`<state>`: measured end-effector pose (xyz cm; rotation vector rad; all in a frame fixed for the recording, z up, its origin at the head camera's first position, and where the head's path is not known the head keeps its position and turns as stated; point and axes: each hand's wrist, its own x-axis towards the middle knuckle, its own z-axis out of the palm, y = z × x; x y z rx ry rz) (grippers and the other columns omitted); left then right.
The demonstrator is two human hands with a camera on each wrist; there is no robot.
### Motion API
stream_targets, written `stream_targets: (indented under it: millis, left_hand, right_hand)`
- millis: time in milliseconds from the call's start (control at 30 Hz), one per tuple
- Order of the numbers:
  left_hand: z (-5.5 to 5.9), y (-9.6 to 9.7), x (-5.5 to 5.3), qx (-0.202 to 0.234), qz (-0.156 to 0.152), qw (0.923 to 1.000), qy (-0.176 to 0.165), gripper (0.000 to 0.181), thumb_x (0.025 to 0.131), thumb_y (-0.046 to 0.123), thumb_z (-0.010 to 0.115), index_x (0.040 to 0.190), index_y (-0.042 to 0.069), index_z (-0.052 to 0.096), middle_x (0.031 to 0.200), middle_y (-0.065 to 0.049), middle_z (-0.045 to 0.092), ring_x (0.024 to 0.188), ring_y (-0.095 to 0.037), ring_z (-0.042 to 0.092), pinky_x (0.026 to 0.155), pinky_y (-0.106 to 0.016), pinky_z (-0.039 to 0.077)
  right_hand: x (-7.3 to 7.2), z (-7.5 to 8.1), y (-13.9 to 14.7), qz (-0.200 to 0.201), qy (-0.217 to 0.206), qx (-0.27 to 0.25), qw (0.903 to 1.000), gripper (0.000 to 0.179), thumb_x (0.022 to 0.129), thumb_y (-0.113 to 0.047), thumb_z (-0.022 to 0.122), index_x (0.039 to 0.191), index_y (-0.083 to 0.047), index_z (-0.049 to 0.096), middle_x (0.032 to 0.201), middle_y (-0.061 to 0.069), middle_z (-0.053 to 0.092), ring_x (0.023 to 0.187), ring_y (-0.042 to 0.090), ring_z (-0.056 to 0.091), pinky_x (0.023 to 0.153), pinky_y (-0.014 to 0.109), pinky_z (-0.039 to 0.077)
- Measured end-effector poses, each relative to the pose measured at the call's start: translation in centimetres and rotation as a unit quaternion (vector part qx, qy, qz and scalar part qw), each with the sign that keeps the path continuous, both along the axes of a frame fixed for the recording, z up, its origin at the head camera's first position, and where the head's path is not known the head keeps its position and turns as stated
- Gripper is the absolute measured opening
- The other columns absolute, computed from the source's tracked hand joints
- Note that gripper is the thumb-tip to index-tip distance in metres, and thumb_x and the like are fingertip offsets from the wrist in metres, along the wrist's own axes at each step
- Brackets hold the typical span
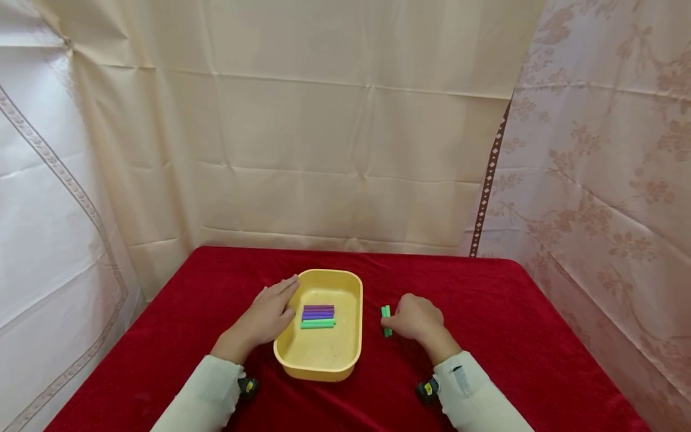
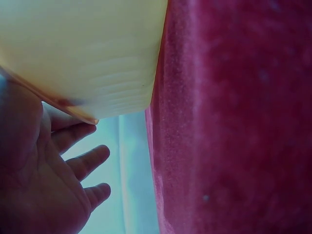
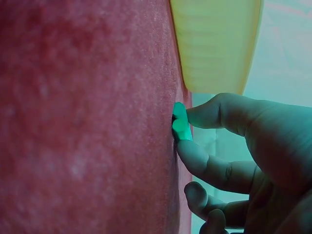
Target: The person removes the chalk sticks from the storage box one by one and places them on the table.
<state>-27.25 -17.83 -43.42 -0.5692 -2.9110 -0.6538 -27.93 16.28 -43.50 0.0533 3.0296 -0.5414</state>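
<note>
A yellow plastic tub (image 1: 319, 363) stands on the table, with a row of purple, violet and green sticks (image 1: 318, 317) on its floor. My left hand (image 1: 266, 315) rests over the tub's left rim, its fingers fairly straight. From the left wrist view, that same hand (image 2: 53, 161) touches the rim with its lower fingers spread and apart from the tub. To the right of the tub, two short green sticks (image 1: 386, 321) lie side by side on the cloth. My right hand (image 1: 414, 318) pinches them between thumb and index finger; in the right wrist view their round ends (image 3: 180, 127) show.
A dark red velvet cloth (image 1: 453, 279) covers the table. Behind it hangs a beige curtain (image 1: 324, 150), with patterned pale curtains (image 1: 604, 180) at the sides. Each wrist carries a small dark camera (image 1: 427, 390).
</note>
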Motion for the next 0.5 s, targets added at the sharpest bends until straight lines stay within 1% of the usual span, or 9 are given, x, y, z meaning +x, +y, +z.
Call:
stream_targets:
  millis: [67,200,300,500]
  left_hand:
    - [-0.10,-0.10,-0.06,-0.001,0.000,1.0000,0.000,0.061,0.102,0.020,0.053,0.159,0.006,0.040,0.168,-0.009,0.034,0.155,-0.035,0.033,0.125,-0.064,0.021]
    - [-0.21,-0.26,-0.11,-0.001,0.000,1.0000,0.005,0.060,0.101,0.020,0.054,0.159,0.006,0.041,0.168,-0.009,0.035,0.154,-0.034,0.034,0.125,-0.065,0.022]
    - [-0.20,-0.25,-0.12,0.001,-0.002,1.0000,0.005,0.060,0.101,0.019,0.054,0.158,0.005,0.041,0.168,-0.010,0.036,0.154,-0.035,0.034,0.124,-0.065,0.022]
    - [-0.31,-0.14,-0.05,0.000,0.000,1.0000,0.002,0.061,0.102,0.020,0.054,0.159,0.006,0.040,0.168,-0.009,0.035,0.155,-0.034,0.033,0.125,-0.065,0.021]
  right_hand:
    - [0.01,-0.05,-0.12,0.005,0.002,-0.001,1.0000,0.044,0.073,-0.045,0.077,0.046,-0.023,0.050,0.046,-0.007,0.041,0.048,0.015,0.042,0.043,0.032,0.032]
    - [-0.04,-0.16,-0.41,0.027,0.010,-0.006,0.9996,0.046,0.074,-0.044,0.077,0.044,-0.023,0.048,0.044,-0.009,0.038,0.047,0.013,0.036,0.042,0.030,0.026]
    - [-0.04,-0.27,-0.47,0.034,0.008,-0.008,0.9993,0.047,0.075,-0.040,0.076,0.043,-0.023,0.047,0.043,-0.009,0.036,0.046,0.012,0.033,0.041,0.029,0.022]
    - [-0.03,-0.42,-0.36,0.028,0.012,0.002,0.9995,0.045,0.075,-0.037,0.075,0.043,-0.023,0.047,0.042,-0.008,0.037,0.045,0.014,0.037,0.041,0.029,0.024]
